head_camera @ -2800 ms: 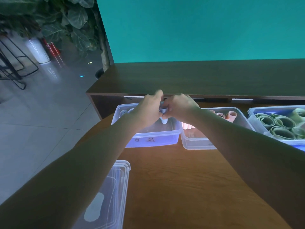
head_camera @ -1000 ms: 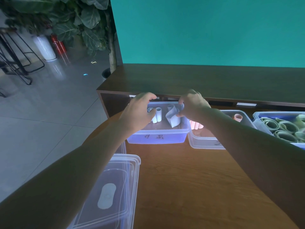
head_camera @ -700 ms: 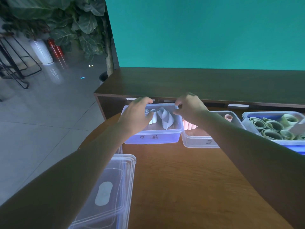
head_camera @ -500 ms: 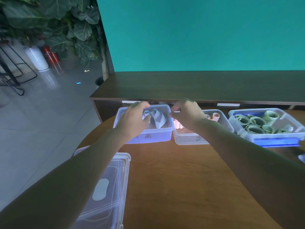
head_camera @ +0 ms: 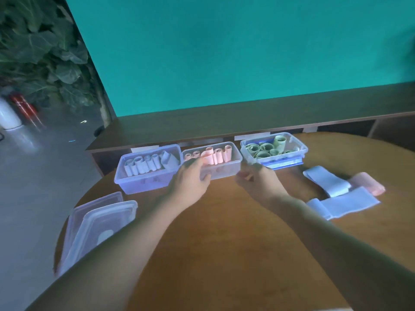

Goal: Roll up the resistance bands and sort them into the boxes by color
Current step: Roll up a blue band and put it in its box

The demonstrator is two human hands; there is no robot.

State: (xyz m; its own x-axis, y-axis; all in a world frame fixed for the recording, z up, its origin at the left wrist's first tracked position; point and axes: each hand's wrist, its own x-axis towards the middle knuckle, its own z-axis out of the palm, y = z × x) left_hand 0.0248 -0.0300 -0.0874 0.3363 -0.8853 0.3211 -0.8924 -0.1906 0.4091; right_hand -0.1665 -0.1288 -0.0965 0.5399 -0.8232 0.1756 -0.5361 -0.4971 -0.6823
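Hands are pulling back empty from the blue box: left hand is hanging relaxed, right hand loosely curled (blurred). Blue band is now sitting inside, half unrolled, while flat bands are waiting at right.

3 boxes in a row at table rear; lids front-left; loose bands right of boxes

Round wooden table; three clear boxes in a row at its far edge. Left box: pale blue rolls, one loosely rolled. Middle box: pink rolls. Right box: green rolls. Left hand and right hand hover empty before the middle box, fingers loosely curled. Flat blue bands and a pink band lie at right. Stacked lids at left.
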